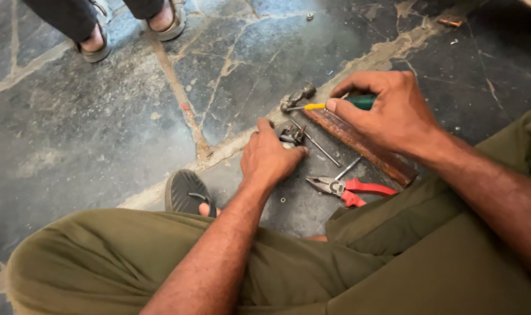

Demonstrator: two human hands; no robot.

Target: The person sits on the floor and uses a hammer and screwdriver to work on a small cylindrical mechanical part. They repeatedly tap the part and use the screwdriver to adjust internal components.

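Cracked stone floor (pixel 102 116); left hand (pixel 269 156) fingers clamped on small metal part (pixel 291 136), right hand (pixel 388 114) gripping green-yellow screwdriver (pixel 335 104), red pliers (pixel 350 188) near

A green-handled, yellow-collared screwdriver (pixel 335 105) lies level, tip leftward; a small dark metal part (pixel 291 136) sits on the stone floor.

Pliers (pixel 350 188) lie on the floor (pixel 90 128), lower right of the left hand (pixel 269 157). The metal bar (pixel 361 146) lies just above them, under the right hand (pixel 388 114). Another person's sandalled feet (pixel 131 29) stand upper left.
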